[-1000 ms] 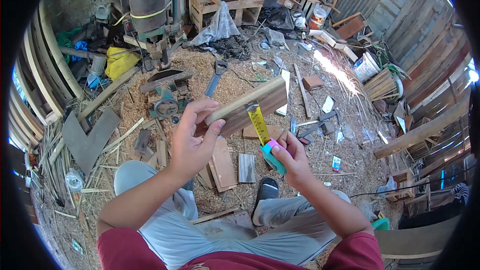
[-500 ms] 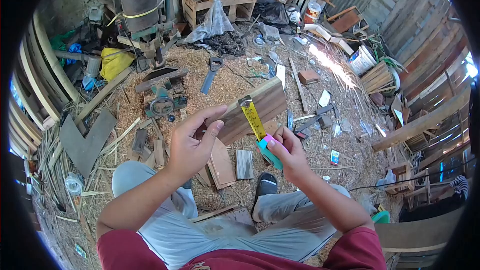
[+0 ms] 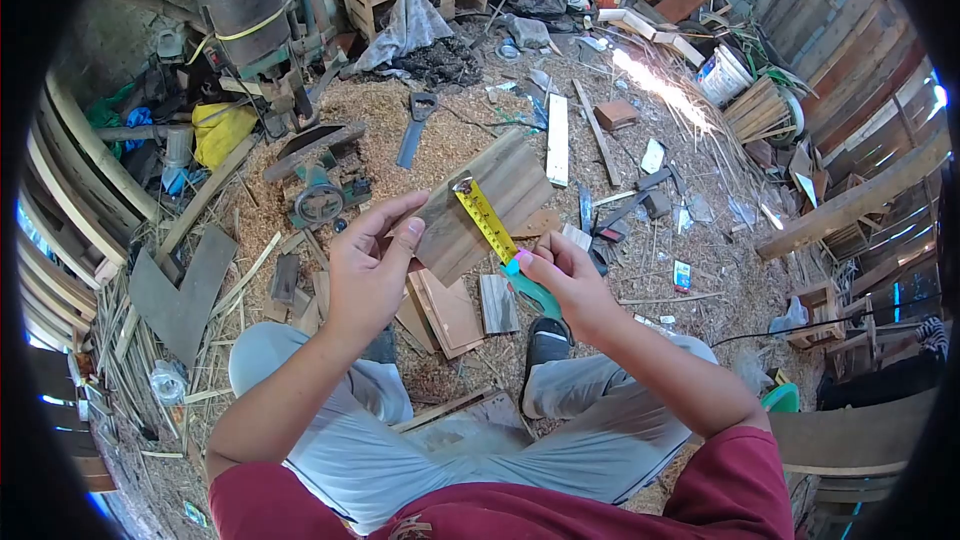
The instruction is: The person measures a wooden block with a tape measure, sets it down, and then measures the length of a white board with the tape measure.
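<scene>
A brown wooden board (image 3: 505, 185) with streaked grain is held up in front of me, its broad face tilted toward the camera. My left hand (image 3: 368, 255) grips the board's left edge between thumb and fingers. In my right hand (image 3: 572, 283) is a teal and pink tape measure (image 3: 533, 288). Its yellow blade (image 3: 485, 220) runs out across the board's face, with the metal end hook near the upper left edge. The numbers on the blade are too small to read surely.
Wood shavings cover the floor. A handsaw (image 3: 413, 130) lies beyond the board, and a green machine (image 3: 322, 198) stands to its left. Wood offcuts (image 3: 497, 304) lie near my feet. A hammer (image 3: 660, 180) and a brick-like block (image 3: 615, 115) are on the right.
The board has turned so more of its broad face shows. Both hands have shifted slightly with it, and the tape blade now lies more slanted. The view has shifted a little.
</scene>
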Motion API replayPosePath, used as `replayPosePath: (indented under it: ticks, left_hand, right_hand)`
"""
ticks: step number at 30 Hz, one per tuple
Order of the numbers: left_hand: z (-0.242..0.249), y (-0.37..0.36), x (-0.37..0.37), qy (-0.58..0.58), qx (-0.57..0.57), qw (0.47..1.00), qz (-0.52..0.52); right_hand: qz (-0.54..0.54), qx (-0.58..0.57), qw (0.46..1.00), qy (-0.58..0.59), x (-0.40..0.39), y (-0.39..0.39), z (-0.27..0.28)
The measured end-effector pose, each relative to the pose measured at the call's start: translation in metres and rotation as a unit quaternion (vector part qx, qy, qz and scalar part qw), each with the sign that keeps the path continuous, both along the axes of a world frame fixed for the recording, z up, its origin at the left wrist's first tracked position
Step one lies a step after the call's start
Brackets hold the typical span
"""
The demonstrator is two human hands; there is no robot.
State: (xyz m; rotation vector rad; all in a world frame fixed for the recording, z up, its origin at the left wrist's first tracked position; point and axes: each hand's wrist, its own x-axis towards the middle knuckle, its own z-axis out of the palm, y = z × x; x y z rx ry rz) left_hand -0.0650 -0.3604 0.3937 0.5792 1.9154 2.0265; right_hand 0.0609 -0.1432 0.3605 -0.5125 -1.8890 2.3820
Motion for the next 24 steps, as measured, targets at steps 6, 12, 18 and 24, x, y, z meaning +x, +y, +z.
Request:
replayPosePath:
  ticks: [6, 12, 18, 24]
  left_hand:
    - [-0.001, 0.002, 0.001, -0.012, -0.009, 1.0, 0.001]
    - [-0.006, 0.003, 0.001, -0.005, -0.011, 1.0, -0.003]
    - [-0.007, 0.003, 0.002, -0.012, -0.007, 1.0, -0.008]
    - [-0.008, 0.003, 0.001, -0.01, -0.011, 1.0, -0.007]
  right_hand:
    - [-0.012, -0.005, 1.0, -0.013, 0.001, -0.002, 0.001]
    - [-0.011, 0.009, 1.0, -0.027, 0.003, 0.0, -0.005]
    - [-0.017, -0.003, 0.999, -0.042, 0.003, -0.001, -0.005]
    - [-0.015, -0.015, 0.998, -0.054, 0.001, -0.002, -0.007]
